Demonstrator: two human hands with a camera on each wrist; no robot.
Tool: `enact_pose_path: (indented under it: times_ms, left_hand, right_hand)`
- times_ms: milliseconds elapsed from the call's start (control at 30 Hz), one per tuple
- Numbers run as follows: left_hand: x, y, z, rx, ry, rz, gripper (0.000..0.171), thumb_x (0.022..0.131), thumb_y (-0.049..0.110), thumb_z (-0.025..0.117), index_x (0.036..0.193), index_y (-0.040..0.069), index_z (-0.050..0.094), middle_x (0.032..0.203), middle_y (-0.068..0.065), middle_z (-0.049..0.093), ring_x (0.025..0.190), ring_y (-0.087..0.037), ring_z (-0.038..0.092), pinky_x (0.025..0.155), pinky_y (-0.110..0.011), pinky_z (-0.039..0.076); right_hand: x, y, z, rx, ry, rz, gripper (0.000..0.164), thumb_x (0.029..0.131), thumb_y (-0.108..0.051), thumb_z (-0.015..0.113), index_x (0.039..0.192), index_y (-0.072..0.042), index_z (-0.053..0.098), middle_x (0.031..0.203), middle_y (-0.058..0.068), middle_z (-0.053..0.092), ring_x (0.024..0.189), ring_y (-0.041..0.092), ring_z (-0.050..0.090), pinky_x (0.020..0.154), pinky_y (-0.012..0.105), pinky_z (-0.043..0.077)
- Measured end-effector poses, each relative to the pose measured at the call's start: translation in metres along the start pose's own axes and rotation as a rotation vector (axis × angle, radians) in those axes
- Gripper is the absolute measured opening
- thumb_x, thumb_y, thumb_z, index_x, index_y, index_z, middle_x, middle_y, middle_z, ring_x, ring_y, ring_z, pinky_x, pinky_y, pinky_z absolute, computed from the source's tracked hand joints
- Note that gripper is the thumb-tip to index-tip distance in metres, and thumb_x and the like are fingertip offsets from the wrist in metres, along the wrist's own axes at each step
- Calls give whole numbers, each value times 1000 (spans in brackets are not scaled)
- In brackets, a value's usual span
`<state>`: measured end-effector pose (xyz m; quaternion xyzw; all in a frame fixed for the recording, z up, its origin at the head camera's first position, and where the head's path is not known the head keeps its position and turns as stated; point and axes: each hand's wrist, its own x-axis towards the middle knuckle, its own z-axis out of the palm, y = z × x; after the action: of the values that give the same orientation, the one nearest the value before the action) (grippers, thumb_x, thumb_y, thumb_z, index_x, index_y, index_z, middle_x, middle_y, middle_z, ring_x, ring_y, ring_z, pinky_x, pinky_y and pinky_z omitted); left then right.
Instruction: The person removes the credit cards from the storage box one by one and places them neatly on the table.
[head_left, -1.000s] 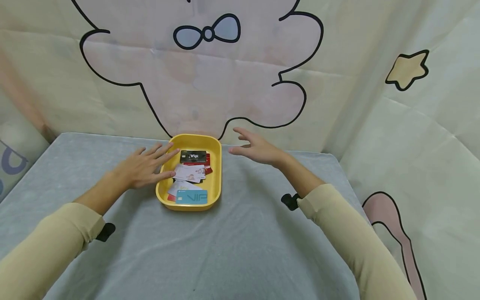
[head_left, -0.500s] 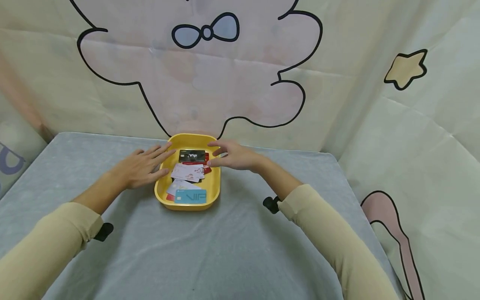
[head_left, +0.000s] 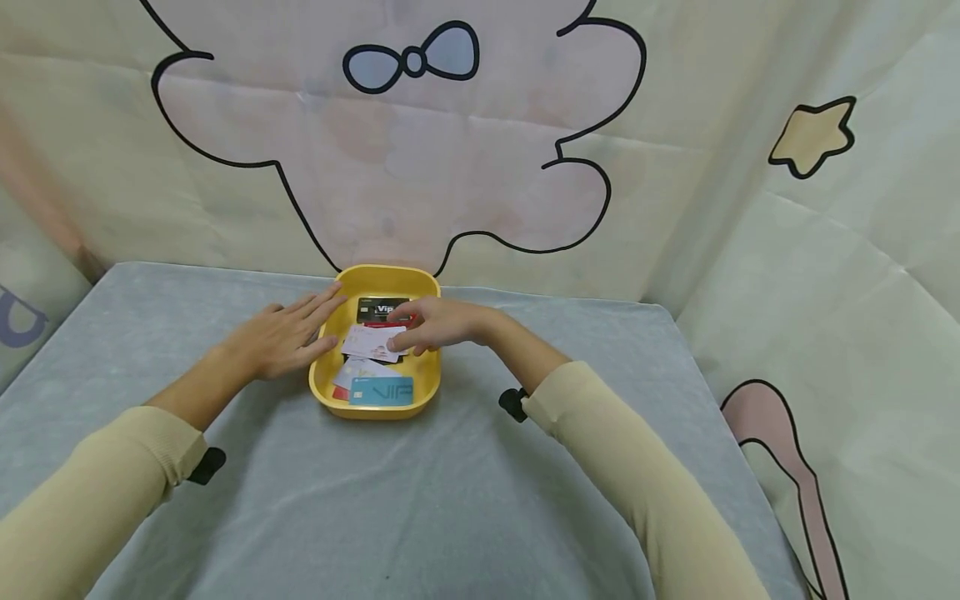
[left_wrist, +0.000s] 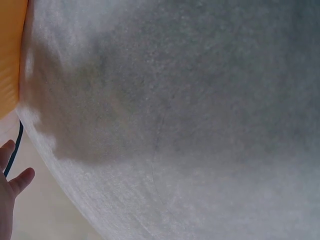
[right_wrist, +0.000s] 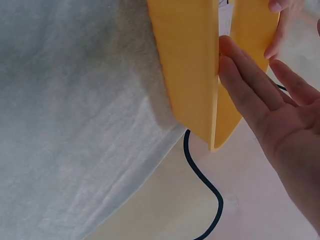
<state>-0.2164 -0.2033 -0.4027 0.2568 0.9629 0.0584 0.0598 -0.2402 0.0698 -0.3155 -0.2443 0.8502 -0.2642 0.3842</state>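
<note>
A yellow tray (head_left: 430, 379) stands at the far side of the table with several cards in it. At its back lies a black "Vip" card (head_left: 370, 311), at its front a blue "VIP" card (head_left: 381, 392). Overlapping white cards (head_left: 363, 340) fill the middle, with bits of red cards showing under others. My left hand (head_left: 277, 340) has its fingers spread over the tray's left rim. From the right, my right hand (head_left: 444, 323) reaches over the rim, fingertips just above the white cards. Nothing is visibly held in my right hand; contact with the cards is unclear.
Grey-blue cloth (head_left: 450, 500) covers the table. Behind it hangs a cream curtain (head_left: 697, 208) with cartoon drawings, close to the tray's back edge. The tray's outer wall (right_wrist: 185, 65) rises beside the cloth in the right wrist view.
My right hand has moved left and down, from beside the tray to over the white cards. My left hand stays at the left rim, almost unmoved.
</note>
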Motion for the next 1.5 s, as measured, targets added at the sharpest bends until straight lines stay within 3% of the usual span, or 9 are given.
enact_pose_path:
  times_ms: [333, 733, 1000, 1500]
  left_hand:
    - [1, -4, 5, -26, 35, -14, 72, 103, 51, 35, 161, 13, 14, 167, -9, 7, 144, -39, 32, 104, -68, 31]
    - [1, -6, 6, -40, 40, -3, 73, 103, 51, 35, 161, 11, 13, 167, -11, 6, 140, -41, 38, 100, -69, 35]
    - [0, -4, 1, -22, 15, 15, 73, 104, 51, 32, 161, 10, 10, 167, -12, 4, 135, -41, 46, 99, -68, 36]
    - [1, -4, -1, -39, 2, 25, 73, 104, 49, 34, 161, 10, 10, 167, -12, 5, 125, -41, 55, 95, -62, 42]
  right_hand:
    - [9, -9, 10, 92, -47, 107, 61, 99, -37, 59, 151, -11, 41, 139, 14, 53, 113, 34, 64, 88, 37, 56]
    - [20, -20, 28, 23, -90, 194, 62, 99, -50, 53, 152, -18, 40, 146, 6, 42, 112, 34, 61, 83, 40, 57]
    - [26, -20, 32, 37, -155, 259, 67, 100, -56, 46, 155, -19, 34, 149, 3, 42, 120, 31, 52, 91, 40, 54]
    - [26, -20, 35, 13, -158, 263, 68, 99, -57, 47, 156, -24, 33, 151, 5, 42, 123, 29, 50, 94, 43, 52]
